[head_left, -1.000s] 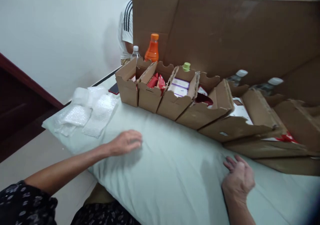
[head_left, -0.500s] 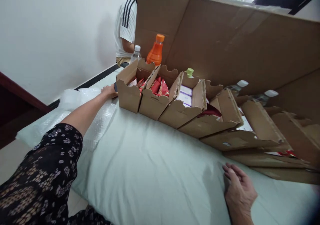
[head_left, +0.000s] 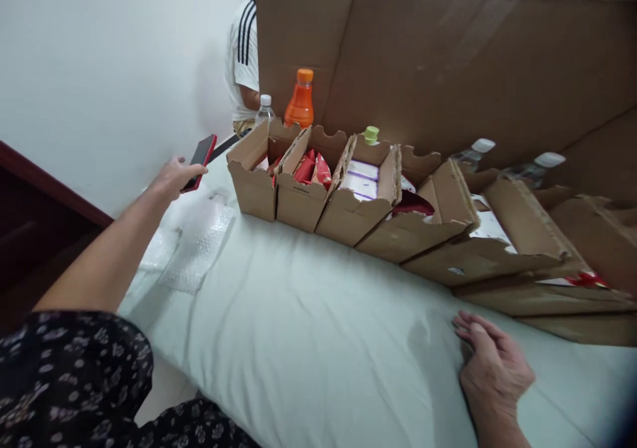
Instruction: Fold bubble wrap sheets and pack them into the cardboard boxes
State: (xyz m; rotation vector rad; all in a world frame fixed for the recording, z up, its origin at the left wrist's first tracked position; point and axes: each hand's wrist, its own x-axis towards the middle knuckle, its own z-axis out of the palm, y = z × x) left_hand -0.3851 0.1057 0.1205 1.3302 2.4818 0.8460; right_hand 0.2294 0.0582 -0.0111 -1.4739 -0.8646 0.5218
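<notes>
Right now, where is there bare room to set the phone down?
Bare sheet spreads between bubble wrap and the right hand, before the cardboard boxes, and right of that hand. Crowded: the box row, bottles behind it, and the left end, where bubble wrap lies near the left hand and its phone.

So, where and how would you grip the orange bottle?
Probably by the neck of the orange bottle, just below the cap, reaching over from above and the near side. It stands roughly upright and narrows there; the cardboard boxes hide its base and the cardboard panel is behind it. The left hand is busy with the phone.
</notes>
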